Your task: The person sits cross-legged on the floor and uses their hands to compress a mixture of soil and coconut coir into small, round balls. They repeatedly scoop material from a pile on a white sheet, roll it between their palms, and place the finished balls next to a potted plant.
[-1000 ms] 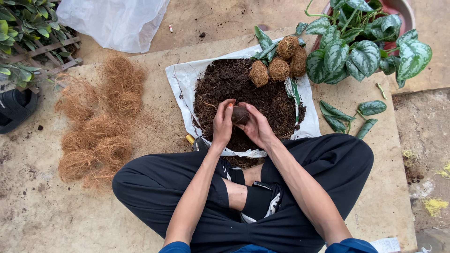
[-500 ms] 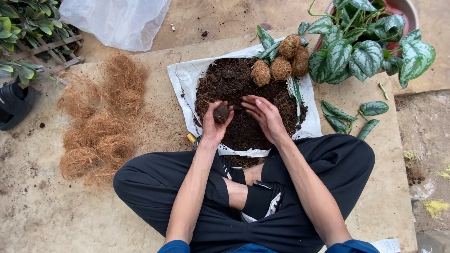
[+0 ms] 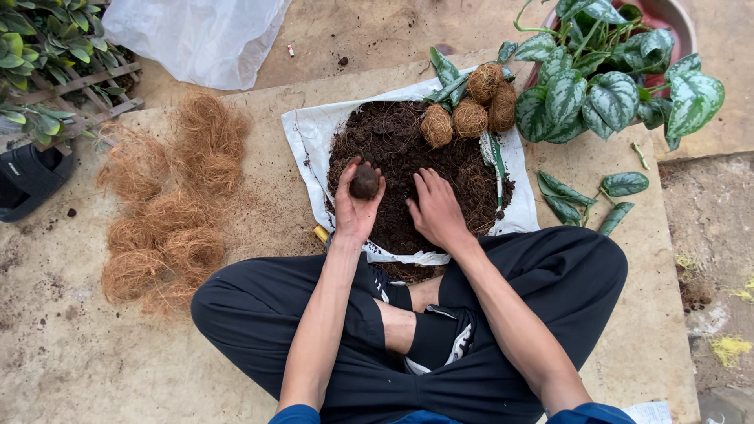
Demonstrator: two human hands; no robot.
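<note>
Dark soil ball (image 3: 364,183) sits cupped in our left hand (image 3: 355,206), fingers closed round it to keep its shape. Our right hand (image 3: 434,210) lies open, palm-down on the soil heap (image 3: 400,141) at 3 o'clock, gripping nothing.

Just one camera here, strapped to the person's head and pointing almost straight down. It looks past the crossed legs (image 3: 408,330) at the bottom edge onto the concrete floor (image 3: 94,369) in front. Close enough that both forearms fill the lower middle, wide enough to catch the white sheet (image 3: 306,133) up top, the potted plant (image 3: 605,78) at the upper right and the fibre pile (image 3: 173,204) on the left.
</note>
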